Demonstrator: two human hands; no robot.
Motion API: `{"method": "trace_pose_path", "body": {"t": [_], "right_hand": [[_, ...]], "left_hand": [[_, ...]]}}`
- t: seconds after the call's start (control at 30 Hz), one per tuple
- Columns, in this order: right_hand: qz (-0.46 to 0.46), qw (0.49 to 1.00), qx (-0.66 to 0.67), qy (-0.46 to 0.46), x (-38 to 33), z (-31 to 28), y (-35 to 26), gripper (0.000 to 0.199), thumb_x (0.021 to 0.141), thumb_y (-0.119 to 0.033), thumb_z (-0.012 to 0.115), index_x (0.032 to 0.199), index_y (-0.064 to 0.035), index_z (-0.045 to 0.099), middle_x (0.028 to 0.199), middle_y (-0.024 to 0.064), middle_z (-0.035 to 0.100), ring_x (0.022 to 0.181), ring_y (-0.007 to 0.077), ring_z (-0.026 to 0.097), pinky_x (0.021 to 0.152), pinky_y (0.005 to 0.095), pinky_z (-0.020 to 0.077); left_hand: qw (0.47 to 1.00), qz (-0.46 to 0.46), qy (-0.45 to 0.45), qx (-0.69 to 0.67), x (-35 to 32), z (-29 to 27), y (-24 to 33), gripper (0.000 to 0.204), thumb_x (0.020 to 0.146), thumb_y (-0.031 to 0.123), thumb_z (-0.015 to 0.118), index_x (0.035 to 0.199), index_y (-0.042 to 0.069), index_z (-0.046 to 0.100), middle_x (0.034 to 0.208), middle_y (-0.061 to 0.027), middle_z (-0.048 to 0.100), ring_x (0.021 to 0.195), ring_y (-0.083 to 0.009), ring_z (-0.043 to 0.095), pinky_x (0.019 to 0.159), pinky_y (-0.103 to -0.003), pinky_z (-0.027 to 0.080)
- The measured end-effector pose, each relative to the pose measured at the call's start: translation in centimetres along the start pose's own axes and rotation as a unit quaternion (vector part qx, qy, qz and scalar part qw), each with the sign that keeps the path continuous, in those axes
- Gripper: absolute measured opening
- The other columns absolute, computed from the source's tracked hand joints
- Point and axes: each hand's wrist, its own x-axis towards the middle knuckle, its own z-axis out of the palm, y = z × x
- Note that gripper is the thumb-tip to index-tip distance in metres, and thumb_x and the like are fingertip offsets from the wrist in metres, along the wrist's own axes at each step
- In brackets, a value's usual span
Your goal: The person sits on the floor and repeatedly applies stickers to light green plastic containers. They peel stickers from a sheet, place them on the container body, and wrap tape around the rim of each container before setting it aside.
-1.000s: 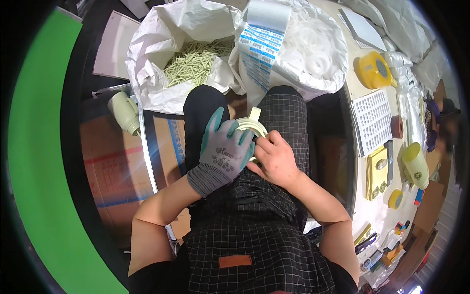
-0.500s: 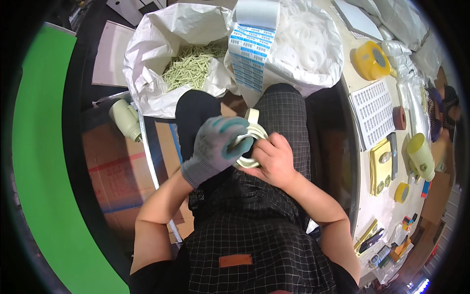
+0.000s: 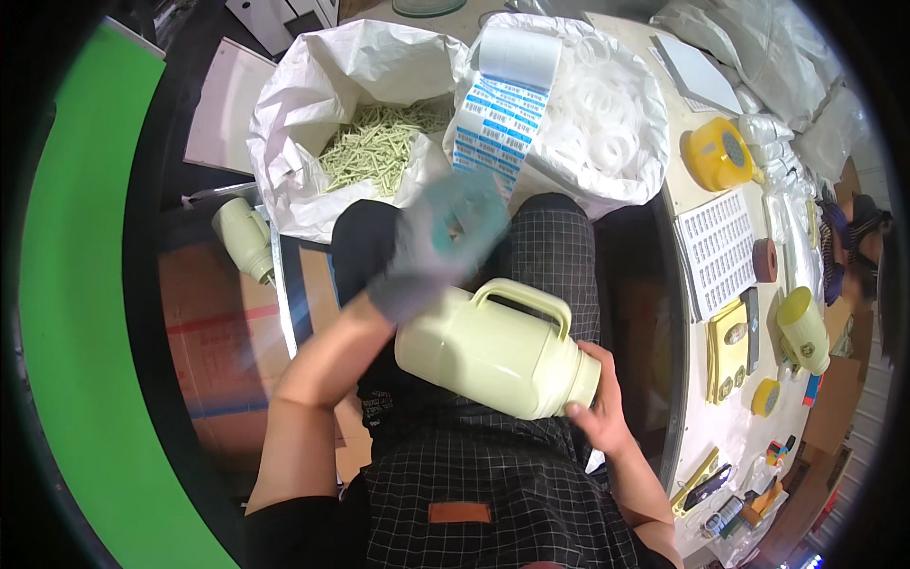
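Note:
A pale green vacuum jug (image 3: 488,351) with a loop handle lies on its side across my lap, its neck and lid end to the right. My bare right hand (image 3: 607,412) is closed around that end, thumb below. My left hand (image 3: 445,232), in a grey and teal glove, is over my knees and smeared by motion, so its fingers cannot be read. It is nearest to a hanging strip of blue and white labels (image 3: 498,123), which comes off a white roll (image 3: 519,55).
Ahead stand a white sack (image 3: 294,95) of pale green sticks and another with clear plastic rings (image 3: 607,114). On the right-hand table (image 3: 682,180) are a large yellow tape roll (image 3: 718,155), label sheets (image 3: 716,247) and a green jug (image 3: 803,332). Another jug (image 3: 245,237) is at left.
The jug has gone from upright between both hands to lying sideways. My left hand has let go and moved up toward the labels; my right hand has moved down and right with the jug's end.

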Motion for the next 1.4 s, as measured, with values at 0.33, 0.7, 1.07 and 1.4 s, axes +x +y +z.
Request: {"method": "trace_pose_path", "body": {"t": [0.33,0.7,1.07,1.4], "right_hand": [[0.015,0.994,-0.074,-0.084,0.7,-1.4,-2.3,0.096,0.081,-0.022,0.091,0.162,-0.002,0.044,0.155,0.0259,0.06,0.148,0.04,0.058,0.124,0.0467,0.0454],[0.117,0.976,0.161,-0.092,0.2,-1.6,-0.9,0.118,0.079,-0.015,0.095,0.175,0.0007,0.027,0.163,0.0207,0.052,0.152,0.0293,0.051,0.129,0.0416,0.0362],[-0.189,0.955,-0.215,0.078,1.8,5.0,1.2,0.123,0.071,-0.011,0.098,0.175,-0.0155,0.032,0.175,0.034,0.033,0.157,0.051,0.046,0.123,0.0544,0.0465],[-0.292,0.897,-0.315,0.104,1.5,6.7,1.5,0.123,0.071,-0.009,0.099,0.173,-0.0241,0.032,0.172,0.0407,0.032,0.146,0.0577,0.053,0.112,0.0573,0.0544]], "left_hand": [[0.939,-0.011,-0.018,0.342,11.8,-5.3,-10.2,0.065,0.093,0.022,0.085,0.152,0.011,0.061,0.11,-0.0111,0.08,0.099,-0.0276,0.078,0.093,-0.039,0.061],[0.942,0.036,0.076,0.326,8.8,-5.5,-7.7,0.021,0.09,0.024,0.086,0.108,0.016,0.08,0.117,-0.0085,0.078,0.104,-0.0328,0.075,0.09,-0.042,0.06],[0.941,-0.183,0.196,-0.205,-9.5,-5.1,2.3,0.018,0.097,0.003,0.084,0.113,-0.001,0.076,0.096,-0.0112,0.079,0.075,-0.0152,0.073,0.065,-0.027,0.056],[0.927,-0.227,0.187,-0.232,-12.0,-5.3,1.7,0.017,0.095,0.01,0.089,0.107,0.005,0.078,0.088,-0.0061,0.076,0.07,-0.012,0.069,0.063,-0.025,0.055]]}}
